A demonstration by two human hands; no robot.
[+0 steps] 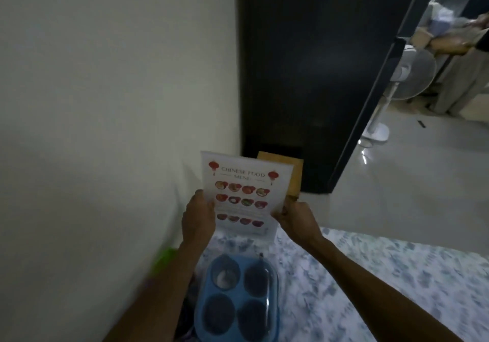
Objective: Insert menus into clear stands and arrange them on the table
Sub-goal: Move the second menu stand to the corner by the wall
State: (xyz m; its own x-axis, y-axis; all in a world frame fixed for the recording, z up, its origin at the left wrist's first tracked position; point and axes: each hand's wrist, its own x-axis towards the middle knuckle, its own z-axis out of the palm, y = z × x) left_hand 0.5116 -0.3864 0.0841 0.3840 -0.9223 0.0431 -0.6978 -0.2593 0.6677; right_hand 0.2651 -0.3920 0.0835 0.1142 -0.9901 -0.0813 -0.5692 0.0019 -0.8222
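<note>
Wall point(105, 103), pale, fills the left half of the frame; dark panel point(304, 77) stands upper centre, with a white pedestal fan point(412, 77) on the glossy floor point(397, 182) at upper right. Surface point(370, 275), marbled blue-white, spans the lower right. Blue four-cup tray point(236, 298) lies at lower centre, just below the hands. Menu point(242, 196), headed "Chinese Food Menu", sits at frame centre, long axis near vertical, top edge tilted slightly leftward, printed face toward the camera; whether it is inside a clear stand is unclear through blur. Tan board point(293, 175) shows behind its upper right corner. Left hand point(198, 220): fingers pinching the menu's left edge. Right hand point(296, 220): fingers gripping its lower right edge.
</note>
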